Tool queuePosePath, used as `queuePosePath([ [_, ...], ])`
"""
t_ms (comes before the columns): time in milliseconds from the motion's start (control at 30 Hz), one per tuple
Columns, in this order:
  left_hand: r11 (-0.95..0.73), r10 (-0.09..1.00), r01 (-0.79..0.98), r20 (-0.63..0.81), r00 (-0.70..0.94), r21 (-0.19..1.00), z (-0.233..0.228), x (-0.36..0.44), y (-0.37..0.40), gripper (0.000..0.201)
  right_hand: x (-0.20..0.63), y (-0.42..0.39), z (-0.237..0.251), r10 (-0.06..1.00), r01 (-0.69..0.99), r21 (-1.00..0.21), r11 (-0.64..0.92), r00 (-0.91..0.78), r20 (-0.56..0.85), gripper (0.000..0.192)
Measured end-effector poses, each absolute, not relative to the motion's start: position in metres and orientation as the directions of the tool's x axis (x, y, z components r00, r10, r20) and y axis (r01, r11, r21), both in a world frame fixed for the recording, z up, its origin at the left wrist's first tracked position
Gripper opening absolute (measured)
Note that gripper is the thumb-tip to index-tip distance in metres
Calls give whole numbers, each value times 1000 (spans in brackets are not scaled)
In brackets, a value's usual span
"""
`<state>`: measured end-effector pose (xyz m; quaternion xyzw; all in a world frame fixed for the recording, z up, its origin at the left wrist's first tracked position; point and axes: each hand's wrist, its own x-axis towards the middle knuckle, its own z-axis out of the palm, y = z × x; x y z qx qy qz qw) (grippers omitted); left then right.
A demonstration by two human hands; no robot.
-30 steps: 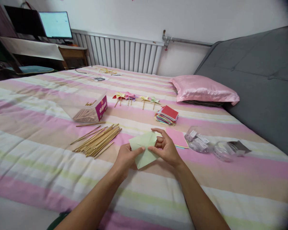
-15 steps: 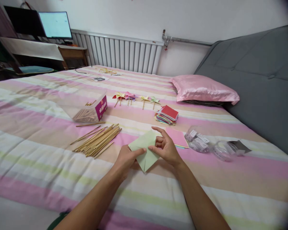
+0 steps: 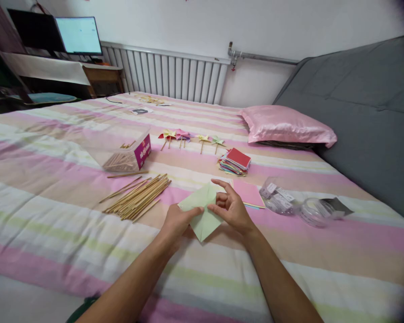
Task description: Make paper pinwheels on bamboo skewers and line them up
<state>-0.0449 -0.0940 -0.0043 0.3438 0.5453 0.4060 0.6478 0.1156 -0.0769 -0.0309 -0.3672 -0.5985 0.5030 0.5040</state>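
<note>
On striped bed (image 3: 54,215), mid-frame: green paper (image 3: 202,211), partly folded, held between both hands just above cover. Left hand (image 3: 177,222) knuckles up, thumb and fingers pinched on paper's left edge, forearm reaching in from lower left. Right hand (image 3: 234,208) half curled, index finger stretched over paper's top corner, thumb pressing its middle, forearm in from lower right. Sticks (image 3: 138,197) lie left of hands. Pink sheet (image 3: 249,194) just beyond right hand. Paper stack (image 3: 234,161) farther back.
</note>
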Motion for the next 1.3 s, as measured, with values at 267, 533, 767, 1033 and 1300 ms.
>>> queuePosePath([
  [267,412,911,-148,-411,41,899,-5,-47,-92,39,118,-77,-31,953,-83,-971,226,-186,238,59],
  [533,425,905,-93,-423,41,900,-3,-46,-93,37,118,-73,-33,972,-89,-974,206,-93,214,54],
  [767,429,903,-115,-429,28,896,-6,-49,-90,37,119,-71,-32,954,-63,-952,300,53,297,49],
  [1033,341,911,-371,-401,-97,864,-7,-66,-73,30,125,-84,-22,909,38,-909,416,-60,413,11],
  [1300,363,909,-446,-417,-24,818,-5,-66,-73,23,110,-86,-28,899,165,-932,323,-362,247,27],
])
